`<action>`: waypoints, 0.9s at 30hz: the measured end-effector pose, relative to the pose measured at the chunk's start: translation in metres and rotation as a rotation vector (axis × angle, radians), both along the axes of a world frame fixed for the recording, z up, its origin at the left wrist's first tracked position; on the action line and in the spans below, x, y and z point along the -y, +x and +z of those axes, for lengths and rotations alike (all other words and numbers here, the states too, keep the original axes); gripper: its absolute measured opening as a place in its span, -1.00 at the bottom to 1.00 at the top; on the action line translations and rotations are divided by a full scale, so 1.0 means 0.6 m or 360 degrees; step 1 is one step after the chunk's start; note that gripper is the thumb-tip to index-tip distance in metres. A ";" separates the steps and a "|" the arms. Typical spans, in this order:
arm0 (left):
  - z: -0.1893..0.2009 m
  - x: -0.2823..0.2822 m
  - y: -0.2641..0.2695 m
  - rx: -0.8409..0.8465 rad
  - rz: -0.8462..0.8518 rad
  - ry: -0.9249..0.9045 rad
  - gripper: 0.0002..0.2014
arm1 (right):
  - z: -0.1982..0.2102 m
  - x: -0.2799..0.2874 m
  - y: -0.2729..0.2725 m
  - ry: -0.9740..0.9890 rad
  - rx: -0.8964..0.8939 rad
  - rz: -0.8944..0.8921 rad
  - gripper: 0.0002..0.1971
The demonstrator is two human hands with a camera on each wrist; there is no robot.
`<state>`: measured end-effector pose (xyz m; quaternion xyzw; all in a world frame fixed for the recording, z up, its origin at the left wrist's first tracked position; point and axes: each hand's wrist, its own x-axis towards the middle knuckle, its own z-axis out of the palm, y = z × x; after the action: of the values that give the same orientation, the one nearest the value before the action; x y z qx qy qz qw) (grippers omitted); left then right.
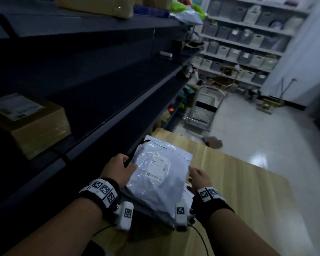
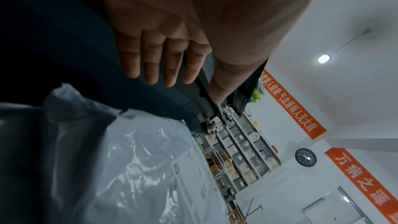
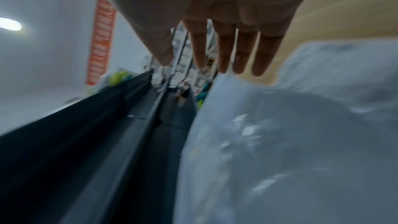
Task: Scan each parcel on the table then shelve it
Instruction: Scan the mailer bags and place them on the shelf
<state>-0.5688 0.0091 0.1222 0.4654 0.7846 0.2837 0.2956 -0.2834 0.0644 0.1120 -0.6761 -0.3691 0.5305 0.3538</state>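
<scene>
A person stands between a dark shelf unit [image 1: 92, 74] and a wooden table [image 1: 235, 174], both hands closing on a grey plastic mailer parcel [image 1: 155, 189] that lies on the table's near left part, its white shipping label [image 1: 158, 168] facing up.

At about nine o'clock of the parcel, the left hand [image 1: 118, 168] rests at the bag's left edge, thumb lying over the top film. In the left wrist view its fingers [image 2: 170, 64] are straight and held close together, apart from the thumb, with nothing clamped between them; whether they touch the underside of the bag cannot be told.

At about three o'clock, the right hand [image 1: 199, 179] sits at the parcel's right edge. The blurred right wrist view shows its fingers [image 3: 224, 54] straight and slightly spread above the film, gripping nothing.

The bag looks light and soft: the film is creased, glossy and pillowed over a limp filling, so it will likely sag and slide in a one-sided grip. The sound hold appears to be both long edges at once, palms under and thumbs over, keeping the label flat and uncovered for the scanner. No scanner is visible. At ten o'clock, a cardboard box [image 1: 26, 122] already sits on the shelf unit.
</scene>
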 end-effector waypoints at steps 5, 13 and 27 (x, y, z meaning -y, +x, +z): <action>-0.033 -0.051 0.020 0.0083 -0.0044 -0.0116 -0.28 | -0.036 0.024 0.016 -0.0252 -0.0033 -0.0079 -0.73; -0.065 -0.095 0.041 0.0159 -0.0091 -0.0311 -0.54 | -0.113 0.007 0.025 -0.0281 -0.0208 -0.0207 -0.40; -0.051 -0.066 0.170 0.0281 -0.0197 0.0047 -0.67 | -0.106 0.041 0.106 0.0014 -0.0249 -0.0307 -0.76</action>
<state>-0.4668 0.0489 0.0919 0.4904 0.7209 0.3164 0.3738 -0.2199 0.0401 0.0482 -0.6635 -0.2760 0.5436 0.4337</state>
